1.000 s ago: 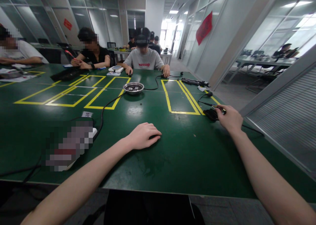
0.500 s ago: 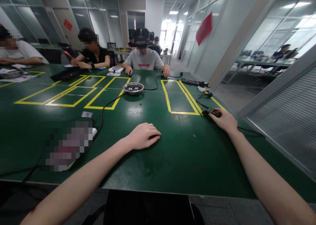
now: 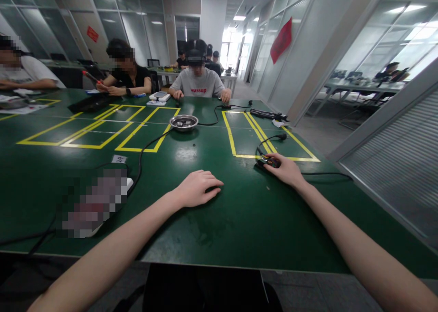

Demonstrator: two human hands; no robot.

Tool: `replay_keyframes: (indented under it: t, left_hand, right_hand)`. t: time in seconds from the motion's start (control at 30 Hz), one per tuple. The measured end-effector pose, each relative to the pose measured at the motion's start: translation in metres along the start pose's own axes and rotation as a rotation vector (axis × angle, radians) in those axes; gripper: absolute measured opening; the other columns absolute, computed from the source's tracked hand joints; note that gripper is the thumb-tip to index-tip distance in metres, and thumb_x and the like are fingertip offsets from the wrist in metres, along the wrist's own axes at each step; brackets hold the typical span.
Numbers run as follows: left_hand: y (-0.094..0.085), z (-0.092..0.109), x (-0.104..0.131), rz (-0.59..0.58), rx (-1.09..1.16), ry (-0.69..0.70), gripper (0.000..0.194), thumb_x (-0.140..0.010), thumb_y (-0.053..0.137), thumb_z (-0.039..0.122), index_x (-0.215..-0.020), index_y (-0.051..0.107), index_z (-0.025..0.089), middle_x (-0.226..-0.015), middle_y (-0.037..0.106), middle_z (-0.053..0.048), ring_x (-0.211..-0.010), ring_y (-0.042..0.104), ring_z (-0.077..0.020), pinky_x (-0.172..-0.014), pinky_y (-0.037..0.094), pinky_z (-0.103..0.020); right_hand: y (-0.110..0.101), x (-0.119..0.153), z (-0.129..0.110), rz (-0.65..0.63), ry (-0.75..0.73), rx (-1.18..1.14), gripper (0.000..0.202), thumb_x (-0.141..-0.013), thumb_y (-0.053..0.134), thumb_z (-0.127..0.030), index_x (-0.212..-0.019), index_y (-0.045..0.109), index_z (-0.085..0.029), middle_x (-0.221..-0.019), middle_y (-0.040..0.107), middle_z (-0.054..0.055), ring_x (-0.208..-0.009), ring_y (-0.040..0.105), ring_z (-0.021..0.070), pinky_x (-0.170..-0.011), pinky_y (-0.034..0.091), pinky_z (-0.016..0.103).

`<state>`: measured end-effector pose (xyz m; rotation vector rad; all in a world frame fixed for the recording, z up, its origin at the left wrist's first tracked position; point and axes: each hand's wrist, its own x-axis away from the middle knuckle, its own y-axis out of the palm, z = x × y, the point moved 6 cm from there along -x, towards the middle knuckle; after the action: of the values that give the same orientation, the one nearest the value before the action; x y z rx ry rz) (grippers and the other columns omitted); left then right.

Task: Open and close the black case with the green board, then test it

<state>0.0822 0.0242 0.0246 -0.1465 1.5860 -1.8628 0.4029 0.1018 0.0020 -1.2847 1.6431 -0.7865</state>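
Across the table [image 3: 239,211], grey shirt [image 3: 199,85] reading "wassup"

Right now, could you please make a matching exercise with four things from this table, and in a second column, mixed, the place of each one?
Things:
1. left hand
2. right hand
3. metal bowl
4. white label

Places:
A. beside a black cable, left of the table's middle
B. flat on bare green table, holding nothing
C. on a small black corded device
D. far middle, by the yellow tape boxes

Pairs: 1-B, 2-C, 3-D, 4-A
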Motion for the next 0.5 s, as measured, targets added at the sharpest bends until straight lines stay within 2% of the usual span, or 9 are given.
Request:
replay_keyframes:
  t: [0.1, 0.17, 0.23, 0.3, 0.4, 0.5]
  left_hand:
    - [-0.007, 0.001, -0.001, 0.06, -0.006, -0.013, 0.026, -0.1, 0.057, 0.03, -0.121, 0.069, 0.021, -0.112, 0.076, -0.008, -0.102, 0.069, -0.0227, -0.089, 0.053, -0.035]
    - [-0.014, 0.004, -0.001, 0.114, 0.0, -0.005, 0.03, -0.097, 0.061, 0.037, -0.121, 0.068, 0.02, -0.116, 0.073, -0.01, -0.104, 0.068, -0.0241, -0.088, 0.053, -0.035]
    - [-0.019, 0.008, -0.001, 0.142, 0.026, 0.026, 0.033, -0.093, 0.065, 0.046, -0.11, 0.069, 0.018, -0.109, 0.072, -0.01, -0.097, 0.067, -0.0237, -0.083, 0.052, -0.034]
    - [-0.019, 0.012, 0.0, 0.133, 0.061, 0.054, 0.034, -0.091, 0.066, 0.052, -0.088, 0.065, 0.018, -0.089, 0.07, -0.007, -0.082, 0.065, -0.0206, -0.073, 0.049, -0.031]
    - [-0.016, 0.015, 0.0, 0.098, 0.105, 0.064, 0.046, -0.089, 0.065, 0.058, -0.067, 0.048, 0.021, -0.064, 0.057, 0.0, -0.062, 0.056, -0.0157, -0.061, 0.041, -0.029]
    - [-0.014, 0.015, 0.001, 0.087, 0.135, 0.059, 0.049, -0.085, 0.067, 0.062, -0.069, 0.045, 0.022, -0.063, 0.054, 0.002, -0.058, 0.053, -0.0146, -0.058, 0.035, -0.028]
  right_hand:
    - [0.017, 0.021, -0.055, -0.044, -0.216, -0.12, 0.038, -0.081, 0.071, -0.038, -0.117, 0.073, -0.028, -0.113, 0.079, 0.005, -0.102, 0.073, 0.031, -0.086, 0.059, 0.042]
    - [0.029, 0.043, -0.096, -0.112, -0.402, -0.257, 0.038, -0.081, 0.07, -0.032, -0.118, 0.072, -0.025, -0.119, 0.077, 0.006, -0.108, 0.072, 0.0292, -0.095, 0.057, 0.043]
    - [0.04, 0.07, -0.135, -0.221, -0.593, -0.366, 0.037, -0.082, 0.07, -0.03, -0.118, 0.071, -0.023, -0.114, 0.077, 0.007, -0.103, 0.073, 0.0265, -0.093, 0.058, 0.04]
    - [0.046, 0.094, -0.165, -0.315, -0.744, -0.445, 0.035, -0.081, 0.071, -0.026, -0.116, 0.071, -0.021, -0.11, 0.077, 0.008, -0.098, 0.073, 0.0246, -0.088, 0.059, 0.037]
    - [0.049, 0.113, -0.186, -0.367, -0.874, -0.526, 0.039, -0.078, 0.073, -0.018, -0.116, 0.071, -0.021, -0.116, 0.075, 0.009, -0.105, 0.072, 0.0246, -0.092, 0.058, 0.036]
    - [0.046, 0.116, -0.187, -0.312, -0.92, -0.545, 0.035, -0.082, 0.074, -0.019, -0.116, 0.071, -0.02, -0.115, 0.076, 0.01, -0.103, 0.073, 0.025, -0.09, 0.06, 0.038]
